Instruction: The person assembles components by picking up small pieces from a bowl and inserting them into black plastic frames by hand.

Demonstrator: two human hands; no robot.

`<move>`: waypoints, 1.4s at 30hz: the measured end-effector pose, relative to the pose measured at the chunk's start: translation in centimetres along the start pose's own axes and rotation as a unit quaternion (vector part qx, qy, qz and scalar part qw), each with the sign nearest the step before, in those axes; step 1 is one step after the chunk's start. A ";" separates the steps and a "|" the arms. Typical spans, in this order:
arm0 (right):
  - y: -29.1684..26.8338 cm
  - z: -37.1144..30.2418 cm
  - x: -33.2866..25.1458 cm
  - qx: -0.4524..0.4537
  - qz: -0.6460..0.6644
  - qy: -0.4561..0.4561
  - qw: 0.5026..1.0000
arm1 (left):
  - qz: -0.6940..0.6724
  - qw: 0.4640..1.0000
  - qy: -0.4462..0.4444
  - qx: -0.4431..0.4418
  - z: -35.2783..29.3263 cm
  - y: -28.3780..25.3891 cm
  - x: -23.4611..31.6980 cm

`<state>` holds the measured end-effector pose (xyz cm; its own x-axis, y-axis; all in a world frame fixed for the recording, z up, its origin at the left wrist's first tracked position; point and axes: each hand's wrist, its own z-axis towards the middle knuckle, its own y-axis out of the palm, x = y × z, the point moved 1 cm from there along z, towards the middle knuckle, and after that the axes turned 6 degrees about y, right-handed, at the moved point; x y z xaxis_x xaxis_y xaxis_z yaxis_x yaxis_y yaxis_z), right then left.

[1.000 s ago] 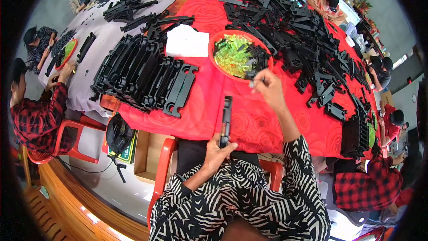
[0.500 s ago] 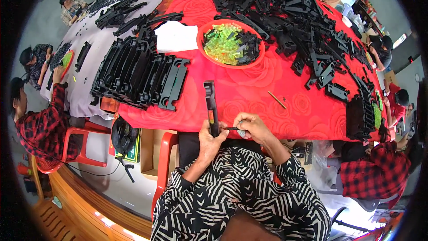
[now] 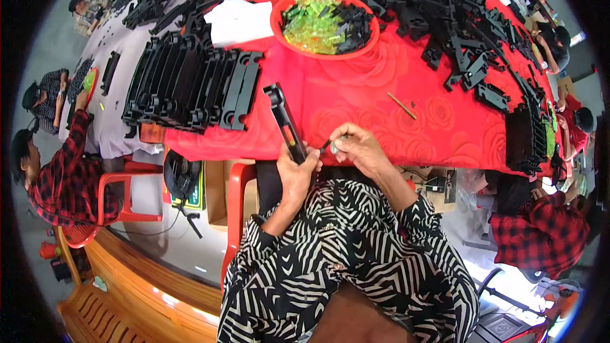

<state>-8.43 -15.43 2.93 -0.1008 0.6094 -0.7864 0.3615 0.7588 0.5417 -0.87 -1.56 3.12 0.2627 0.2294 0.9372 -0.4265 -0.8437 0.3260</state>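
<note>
My left hand (image 3: pixel 296 174) is closed round the lower end of a long black plastic part (image 3: pixel 281 117), which leans up and to the left. A small orange and yellow patch shows on its side. Close by, my right hand (image 3: pixel 362 152) pinches a small thin tool with a dark shaft (image 3: pixel 325 147) and a greyish grip, mostly covered by the fingers. The shaft points at the left hand's fingertips; whether it touches the part I cannot tell. Beyond the hands is an orange-red bowl (image 3: pixel 277 37) holding yellow-green clear pieces and small black pieces.
A row of similar black parts (image 3: pixel 184 82) stands left on the red tablecloth (image 3: pixel 381 82), below a white sheet (image 3: pixel 239 22). Many loose black parts (image 3: pixel 438 13) are heaped at the far right. A thin brown stick (image 3: pixel 401 106) lies nearer. Other people sit on both sides.
The whole view has shifted, so the table sits higher in it. The black part, upright before, now tilts left. My right hand holds the small tool at a steeper slant.
</note>
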 end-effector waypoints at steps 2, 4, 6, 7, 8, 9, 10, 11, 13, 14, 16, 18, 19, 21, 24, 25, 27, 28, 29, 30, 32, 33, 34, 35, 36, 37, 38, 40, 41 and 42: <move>0.5 0.0 0.3 0.024 -0.072 -0.032 0.997 | -0.018 1.000 -0.010 0.009 0.0 -0.2 -0.2; 0.7 0.2 0.7 0.067 -0.141 -0.089 0.984 | -0.024 1.000 -0.013 0.012 0.0 0.1 -0.1; 1.1 0.1 1.1 0.108 -0.125 -0.083 0.983 | -0.029 0.999 -0.014 0.014 -0.1 0.0 -0.2; 1.2 0.1 1.1 0.150 -0.111 -0.082 0.979 | -0.031 0.999 -0.014 0.009 0.0 0.0 -0.3; 0.9 0.2 1.5 0.148 -0.094 -0.082 0.981 | -0.033 0.999 -0.014 0.004 0.0 0.0 -0.4; 0.9 0.1 1.5 0.146 -0.095 -0.081 0.981 | -0.033 0.999 -0.013 0.007 0.0 -0.1 -0.5; 0.9 0.1 1.6 0.133 -0.078 -0.051 0.987 | -0.031 0.999 -0.010 -0.006 0.0 -0.1 -0.6; 0.9 0.0 1.7 0.120 -0.062 -0.022 0.991 | -0.030 0.999 -0.006 -0.019 0.0 -0.1 -0.7; 1.0 -0.1 1.6 0.119 -0.060 -0.026 0.991 | -0.029 0.999 -0.012 -0.022 -0.1 0.0 -0.7; 1.0 -0.1 1.5 0.119 -0.056 -0.030 0.991 | -0.025 0.999 -0.017 -0.023 -0.2 0.1 -0.6; 1.5 -0.3 1.2 0.111 -0.068 -0.028 0.991 | -0.005 1.000 -0.006 -0.019 -0.3 0.1 -0.5; 1.8 -0.4 1.1 0.103 -0.080 -0.025 0.991 | 0.017 1.000 0.006 -0.025 -0.4 0.2 -0.2; 1.7 -0.5 1.1 0.097 -0.074 -0.026 0.992 | 0.040 0.998 0.017 -0.034 -0.4 0.2 -0.2; 1.6 -0.5 1.1 0.089 -0.071 -0.026 0.993 | 0.033 0.999 0.009 -0.032 -0.4 0.2 -0.3; 1.3 -0.6 0.5 0.115 -0.100 -0.047 0.987 | 0.030 0.997 -0.011 -0.076 -0.5 0.1 -0.3; 1.3 -0.6 0.0 0.113 -0.101 -0.048 0.987 | 0.030 0.997 -0.009 -0.075 -0.4 0.1 -0.2; 0.9 -0.5 -1.1 0.138 -0.110 -0.111 0.978 | -0.036 0.995 -0.025 -0.084 -0.3 0.1 -0.1; 0.6 -0.4 -1.5 0.143 -0.114 -0.125 0.975 | -0.033 0.994 -0.039 -0.098 -0.2 0.0 -0.3; 0.7 -0.2 -1.8 0.143 -0.116 -0.125 0.975 | -0.035 0.994 -0.038 -0.098 -0.1 0.0 -0.3; 0.9 -0.2 -2.4 0.140 -0.124 -0.146 0.971 | -0.017 0.993 -0.048 -0.107 -0.1 -0.1 -0.4; 1.4 -0.2 -2.8 0.137 -0.128 -0.170 0.968 | -0.002 0.992 -0.058 -0.116 -0.1 -0.1 -0.7; 1.8 -0.1 -2.9 0.137 -0.130 -0.169 0.967 | 0.016 0.990 -0.065 -0.123 -0.2 0.0 -0.6; 2.3 -0.1 -2.9 0.140 -0.144 -0.170 0.965 | 0.034 0.988 -0.072 -0.129 -0.3 0.0 -0.6; 2.6 0.0 -2.9 0.142 -0.158 -0.172 0.962 | 0.032 0.988 -0.073 -0.129 -0.2 0.1 -0.5; 2.8 0.2 -2.8 0.134 -0.169 -0.172 0.961 | 0.010 0.988 -0.079 -0.132 -0.3 0.1 -0.4; 3.0 0.2 -2.7 0.136 -0.170 -0.169 0.961 | -0.011 0.987 -0.084 -0.134 -0.3 0.1 -0.4; 3.4 0.1 -2.8 0.131 -0.173 -0.161 0.963 | -0.017 0.986 -0.099 -0.136 -0.2 0.2 -0.5; 3.4 0.6 -2.5 0.127 -0.183 -0.157 0.962 | -0.016 0.985 -0.097 -0.140 -0.2 0.2 -0.6; 3.0 0.9 -2.1 0.128 -0.183 -0.155 0.962 | -0.014 0.985 -0.091 -0.145 -0.3 0.2 -0.7; 2.7 1.1 -1.9 0.136 -0.237 -0.172 0.946 | -0.015 0.984 -0.103 -0.144 -0.2 0.2 -0.8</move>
<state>-6.21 -14.80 5.56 -0.0198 0.0689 -0.9974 0.5815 0.8123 0.0445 -1.35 -1.85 2.46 0.4362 0.1248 0.8911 -0.6348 -0.6592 0.4030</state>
